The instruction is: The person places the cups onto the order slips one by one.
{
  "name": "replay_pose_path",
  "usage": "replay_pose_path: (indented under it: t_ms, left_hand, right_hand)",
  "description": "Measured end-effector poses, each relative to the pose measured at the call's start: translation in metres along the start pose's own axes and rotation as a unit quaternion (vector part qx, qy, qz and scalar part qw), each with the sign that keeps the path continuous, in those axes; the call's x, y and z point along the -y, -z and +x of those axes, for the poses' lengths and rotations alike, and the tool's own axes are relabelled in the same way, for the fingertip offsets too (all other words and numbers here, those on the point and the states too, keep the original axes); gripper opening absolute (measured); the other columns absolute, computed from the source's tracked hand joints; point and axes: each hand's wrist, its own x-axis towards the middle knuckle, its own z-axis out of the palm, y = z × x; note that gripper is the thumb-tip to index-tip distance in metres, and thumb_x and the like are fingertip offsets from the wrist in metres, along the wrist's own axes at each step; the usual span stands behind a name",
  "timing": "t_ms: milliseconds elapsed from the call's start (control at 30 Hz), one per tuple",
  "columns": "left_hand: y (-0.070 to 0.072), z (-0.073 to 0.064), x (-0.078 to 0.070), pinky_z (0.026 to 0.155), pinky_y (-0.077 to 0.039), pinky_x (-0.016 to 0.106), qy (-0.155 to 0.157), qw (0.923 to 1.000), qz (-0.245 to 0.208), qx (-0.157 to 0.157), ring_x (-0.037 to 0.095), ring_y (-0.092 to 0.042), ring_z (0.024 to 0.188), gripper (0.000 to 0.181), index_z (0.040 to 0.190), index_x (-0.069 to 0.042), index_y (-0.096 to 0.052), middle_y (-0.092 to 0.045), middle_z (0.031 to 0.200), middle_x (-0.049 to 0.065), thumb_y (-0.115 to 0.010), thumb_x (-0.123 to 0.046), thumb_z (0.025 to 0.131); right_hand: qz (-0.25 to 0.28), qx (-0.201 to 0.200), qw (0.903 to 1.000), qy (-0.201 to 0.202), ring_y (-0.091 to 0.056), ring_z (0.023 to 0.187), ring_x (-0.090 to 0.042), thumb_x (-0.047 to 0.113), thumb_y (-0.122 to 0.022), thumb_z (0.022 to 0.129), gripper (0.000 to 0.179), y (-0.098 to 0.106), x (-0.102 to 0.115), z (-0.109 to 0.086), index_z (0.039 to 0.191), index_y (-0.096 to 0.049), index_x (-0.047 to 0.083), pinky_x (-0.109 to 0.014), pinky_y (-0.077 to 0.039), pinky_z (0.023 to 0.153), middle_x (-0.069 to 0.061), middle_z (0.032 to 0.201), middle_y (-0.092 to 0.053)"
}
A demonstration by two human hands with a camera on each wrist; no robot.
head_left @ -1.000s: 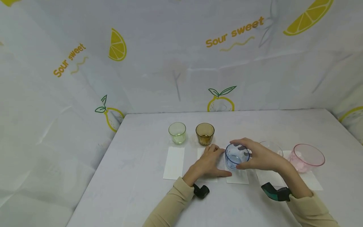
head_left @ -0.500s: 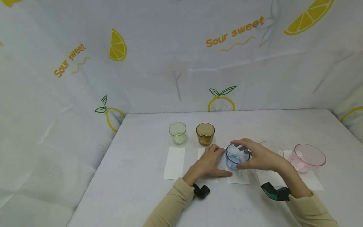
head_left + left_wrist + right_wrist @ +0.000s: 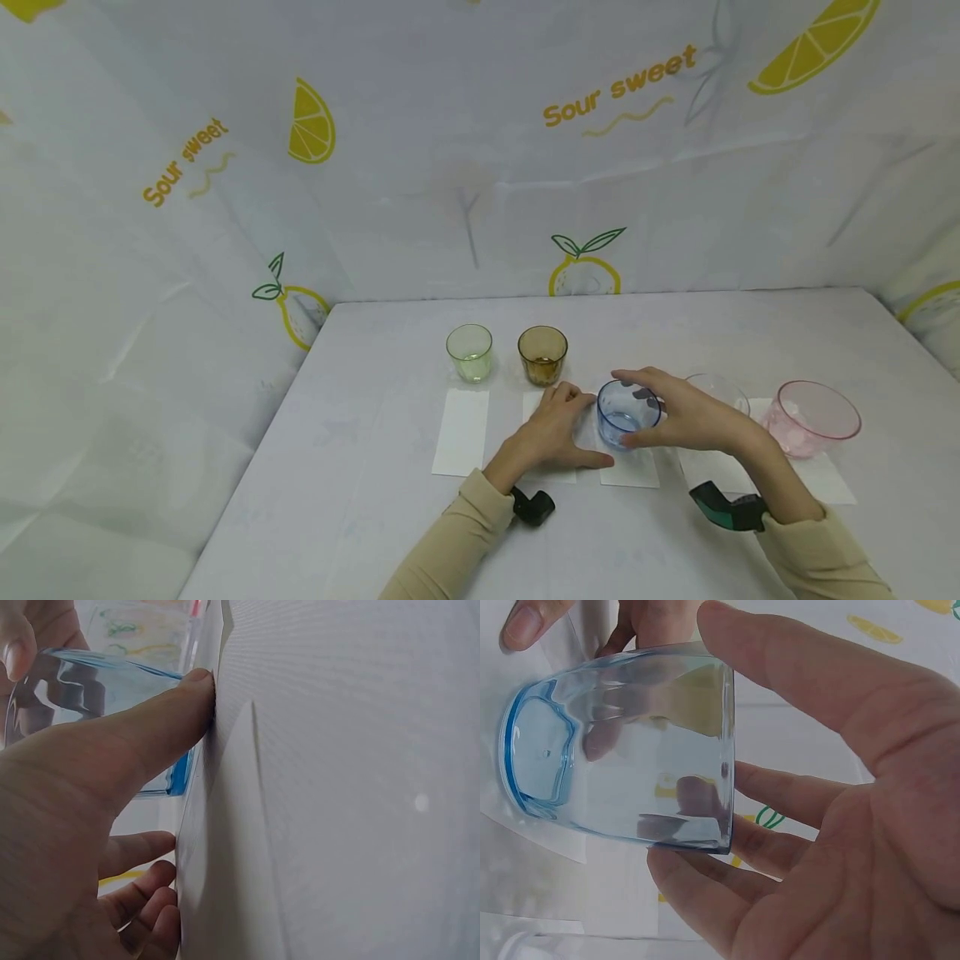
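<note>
A blue-tinted glass [image 3: 621, 423] stands upright on a white paper strip [image 3: 628, 473] in the head view. My right hand [image 3: 690, 412] holds it near the rim, thumb on the near side and fingers on the far side. The right wrist view has the same glass [image 3: 630, 750] between thumb and fingers, its blue base on the paper. My left hand [image 3: 553, 429] rests low over the neighbouring strip, thumb and fingers spread beside the glass's left side. In the left wrist view the left thumb [image 3: 161, 731] passes in front of the glass; whether it touches cannot be told.
Behind the strips stand a green glass [image 3: 470, 354] and a brown glass [image 3: 542, 354]. On the right are a clear glass [image 3: 716, 387], partly hidden by the right hand, and a pink glass [image 3: 813, 417] by another paper strip [image 3: 825, 479]. A bare strip [image 3: 461, 433] lies at the left.
Almost nothing differs. The right hand's fingertips have shifted very slightly at the glass's rim; the left hand and the glasses stay in place.
</note>
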Motion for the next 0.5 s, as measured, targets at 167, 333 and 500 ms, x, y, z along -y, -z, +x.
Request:
replay_pose_path:
  t_ms: [167, 333, 500]
  left_hand:
    - [-0.0004, 0.0, -0.0003, 0.101, -0.045, 0.023, -0.004, 1.0, 0.006, 0.0, 0.015, -0.044, 0.116, 0.086, 0.146, -0.017, -0.053, -0.051, 0.126, 0.001, -0.083, -0.058, 0.077]
    - [0.0006, -0.0002, -0.001, 0.099, -0.045, 0.022, -0.009, 0.9999, 0.012, -0.003, 0.014, -0.045, 0.114, 0.085, 0.145, -0.016, -0.055, -0.051, 0.124, 0.001, -0.084, -0.058, 0.077]
    - [0.0015, 0.0009, -0.0008, 0.099, -0.045, 0.021, -0.012, 0.9998, 0.018, -0.007, 0.013, -0.046, 0.113, 0.085, 0.145, -0.015, -0.056, -0.052, 0.123, 0.001, -0.084, -0.058, 0.077]
  right_hand:
    - [-0.004, -0.004, 0.9999, 0.009, -0.058, 0.122, -0.048, 0.038, -0.084, 0.083, 0.085, -0.0014, 0.0, -0.0009, 0.148, -0.047, -0.002, -0.057, -0.056, 0.09, -0.029, 0.142, -0.054]
    - [-0.007, -0.005, 0.9999, 0.01, -0.058, 0.123, -0.049, 0.038, -0.084, 0.084, 0.083, -0.002, 0.0004, -0.0011, 0.147, -0.047, -0.001, -0.06, -0.055, 0.091, -0.029, 0.143, -0.053]
    - [-0.004, -0.009, 0.9999, 0.012, -0.057, 0.123, -0.049, 0.037, -0.084, 0.084, 0.082, -0.0025, 0.0006, -0.0006, 0.147, -0.047, 0.0, -0.059, -0.055, 0.091, -0.029, 0.143, -0.053]
